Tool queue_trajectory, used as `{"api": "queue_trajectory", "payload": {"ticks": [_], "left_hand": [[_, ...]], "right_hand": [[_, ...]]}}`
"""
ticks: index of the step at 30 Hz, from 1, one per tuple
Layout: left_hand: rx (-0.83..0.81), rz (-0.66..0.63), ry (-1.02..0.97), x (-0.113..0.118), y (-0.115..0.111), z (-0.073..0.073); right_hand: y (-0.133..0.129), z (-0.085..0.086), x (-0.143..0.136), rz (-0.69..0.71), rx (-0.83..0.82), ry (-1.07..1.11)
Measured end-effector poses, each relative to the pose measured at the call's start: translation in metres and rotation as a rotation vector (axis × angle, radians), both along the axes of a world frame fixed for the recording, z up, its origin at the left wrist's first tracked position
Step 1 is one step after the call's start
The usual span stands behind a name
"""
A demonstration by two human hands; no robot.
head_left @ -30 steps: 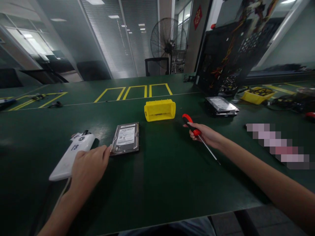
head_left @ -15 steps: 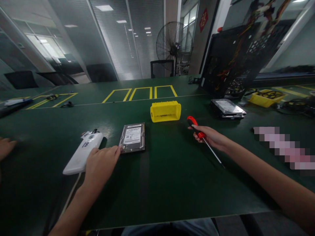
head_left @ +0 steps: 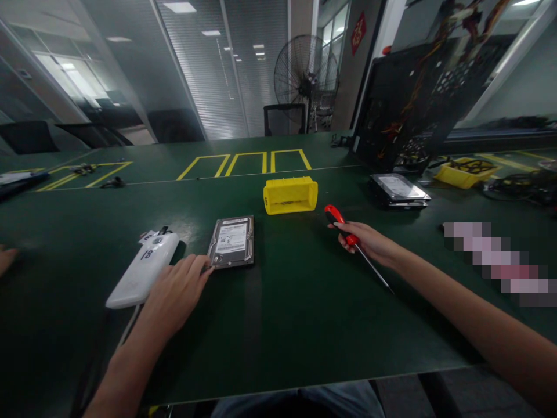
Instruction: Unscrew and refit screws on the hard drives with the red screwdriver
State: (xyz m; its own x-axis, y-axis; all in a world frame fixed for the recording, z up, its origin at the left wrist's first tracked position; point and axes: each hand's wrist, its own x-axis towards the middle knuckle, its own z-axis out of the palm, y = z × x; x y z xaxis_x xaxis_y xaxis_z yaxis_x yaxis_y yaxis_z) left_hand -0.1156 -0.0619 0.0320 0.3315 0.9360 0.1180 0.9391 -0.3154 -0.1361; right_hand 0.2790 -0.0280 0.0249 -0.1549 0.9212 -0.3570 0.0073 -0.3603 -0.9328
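Left hand [head_left: 180, 293]: fingers together at the near-left corner of the hard drive [head_left: 232, 241], touching it. Can't tell if they're actually pinching it. Drive lies flat on the green tabletop [head_left: 282, 331], label up, left of center.

Right hand [head_left: 365, 241]: fingers closed around the red-and-black handle of the screwdriver [head_left: 350, 239]. Shaft angles down toward the near right. Can't tell if the tip touches the surface. It's well apart from the drive.

White device [head_left: 143, 271] marked 18 sits just left of the left hand, cable running off its near end, partly behind the left forearm.

Yellow bin [head_left: 290, 196] is beyond the drive and a bit right, open side facing the camera. Stack of hard drives [head_left: 400, 190] is farther right, past the right hand, with the black computer case [head_left: 391, 110] behind it. Second yellow bin [head_left: 463, 173], to the right of the stack, has dark cables in it; more cables [head_left: 522, 184] lie beside it.

Yellow tape outlines [head_left: 248, 164] across the far part of the surface. Another person's hand [head_left: 6, 259] is at the left edge, mostly cut off.
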Motion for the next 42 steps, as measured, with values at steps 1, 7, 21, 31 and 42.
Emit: {"api": "queue_trajectory", "payload": {"ticks": [1,7,21,31,42], "left_hand": [[-0.008,-0.002,0.004,-0.002,0.000,-0.001],[-0.063,-0.022,0.029,-0.005,0.004,0.002],[0.042,-0.154,0.162,-0.007,0.010,0.006],[0.037,-0.021,0.017,-0.006,0.012,0.002],[-0.026,-0.159,-0.374,-0.032,0.013,-0.003]], "right_hand": [[0.000,0.000,0.000,0.003,0.000,0.000],[-0.001,0.002,-0.001,0.002,-0.008,0.006],[0.001,-0.002,0.000,0.011,0.028,-0.029],[0.003,-0.008,0.004,0.022,0.029,-0.041],[0.001,-0.005,0.004,0.043,0.031,-0.068]]}}
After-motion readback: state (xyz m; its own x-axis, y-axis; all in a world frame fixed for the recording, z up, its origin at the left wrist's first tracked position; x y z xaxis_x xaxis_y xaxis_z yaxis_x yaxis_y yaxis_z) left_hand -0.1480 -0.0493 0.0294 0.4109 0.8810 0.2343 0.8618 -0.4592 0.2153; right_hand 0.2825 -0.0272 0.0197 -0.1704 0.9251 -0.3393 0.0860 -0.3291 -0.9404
